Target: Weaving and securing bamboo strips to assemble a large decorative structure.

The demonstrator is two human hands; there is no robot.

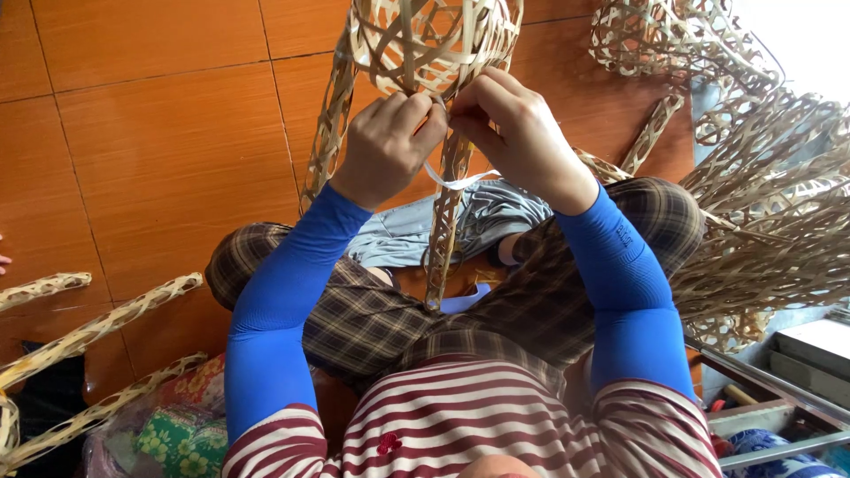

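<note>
Head view only. Woven bamboo basket frame (431, 40) sits top centre, held up over the lap; open lattice weave, rim cut off by the top edge. Two long woven strips hang down from it: one (326, 124) runs down its left side, the other (445, 217) drops straight below it to the knees.

Left hand (387, 142) is just below the basket's lower edge, fingers curled narrow, fingertips pressed against the weave. Right hand (513, 133) is beside it, also just below the basket, fingers pinched closed on a bamboo strand at the edge. The two hands touch at the fingertips. Thin white strip (456, 181) loops out below the basket between the wrists; can't tell which hand grips it.

Both forearms wear blue sleeves (274, 319). Below the basket: plaid trousers (372, 310), legs crossed, grey cloth (416, 226) lying across them, and a striped red-and-white shirt nearest the camera.

Right of the basket: pile of finished woven bamboo pieces (761, 195) on the orange tile floor (150, 150). Far below-left of the basket: three more woven bamboo strips (97, 327) lying over a floral bag (181, 434). Below-right of the basket, at the frame corner: metal rails and grey box, detail unclear.
</note>
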